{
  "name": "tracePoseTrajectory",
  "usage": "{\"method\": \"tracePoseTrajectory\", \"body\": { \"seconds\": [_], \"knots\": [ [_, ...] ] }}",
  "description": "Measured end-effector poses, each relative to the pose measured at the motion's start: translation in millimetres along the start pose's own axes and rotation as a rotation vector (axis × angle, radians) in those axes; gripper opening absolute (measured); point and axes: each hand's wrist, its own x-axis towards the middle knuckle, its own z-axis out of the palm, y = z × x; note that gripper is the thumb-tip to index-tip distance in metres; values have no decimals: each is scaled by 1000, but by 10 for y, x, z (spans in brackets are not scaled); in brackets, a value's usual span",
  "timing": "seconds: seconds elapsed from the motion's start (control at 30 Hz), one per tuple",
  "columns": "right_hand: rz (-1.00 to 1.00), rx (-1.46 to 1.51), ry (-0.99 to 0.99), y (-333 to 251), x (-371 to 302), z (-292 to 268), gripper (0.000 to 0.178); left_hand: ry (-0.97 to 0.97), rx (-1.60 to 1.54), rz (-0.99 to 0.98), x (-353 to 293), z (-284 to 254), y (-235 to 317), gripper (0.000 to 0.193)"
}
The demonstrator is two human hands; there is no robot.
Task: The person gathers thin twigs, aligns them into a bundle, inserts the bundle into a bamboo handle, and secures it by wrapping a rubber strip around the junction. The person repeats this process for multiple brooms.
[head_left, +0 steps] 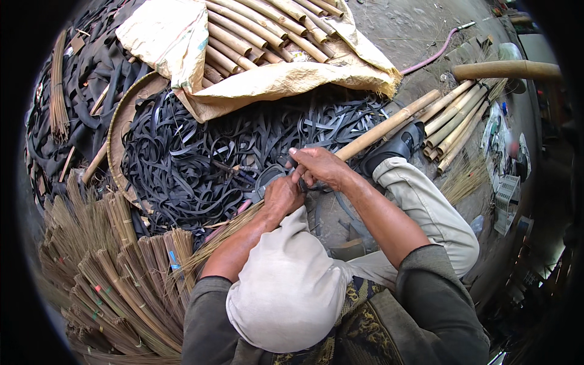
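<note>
Closest in, pale trousers point(286, 292) cover a bent knee low in the view, with a bare forearm coming up on either side of it. Just beyond the knee, the left hand point(283, 194) is curled nearly closed about the spot where a straw bundle point(210, 248) and a bamboo pole point(389, 126) lie in line; the hands hide the join itself. The right hand point(322, 167) sits right beside it, fingers bent and thumb drawn in, though what it pinches is too small to tell. The straw slants down to the left along the left forearm, while the pole runs up to the right, just beside a dark shoe point(398, 149). More straw bunches point(128, 274) crowd together at the left. Past the hands spreads a tangled heap of black strips point(182, 158), a round tray point(118, 140) showing its rim there. Off to the right lie tied bamboo sticks point(456, 121). Farthest away, a cream sack point(304, 79) bears rows of cut bamboo point(261, 30), near a pink hose point(438, 56).
</note>
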Motion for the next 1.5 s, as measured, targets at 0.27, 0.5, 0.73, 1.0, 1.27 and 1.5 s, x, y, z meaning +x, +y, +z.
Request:
{"method": "tracePoseTrajectory", "body": {
  "seconds": [0.27, 0.5, 0.73, 1.0, 1.27, 1.5],
  "knots": [
    [148, -80, 218, 298, -946, 133, 29, 138, 16, -23, 105, 123, -74, 36],
    [-397, -296, 242, 157, -830, 341, 26, 208, 34, 64, 119, 223, -155, 38],
    [-259, -344, 102, 320, -1634, 289, 39, 130, -50, -156, 275, -249, -14, 35],
    [-227, -648, 268, 1018, -1284, -313, 28, -49, -385, 30, -259, -941, 571, 31],
    [-883, -861, 355, 435, -417, -434, 15, -620, -513, 233, -310, -1016, 730, 29],
    [-936, -929, 530, 174, -452, -237, 25, -610, -708, 90, -128, -829, 566, 38]
  ]
}}
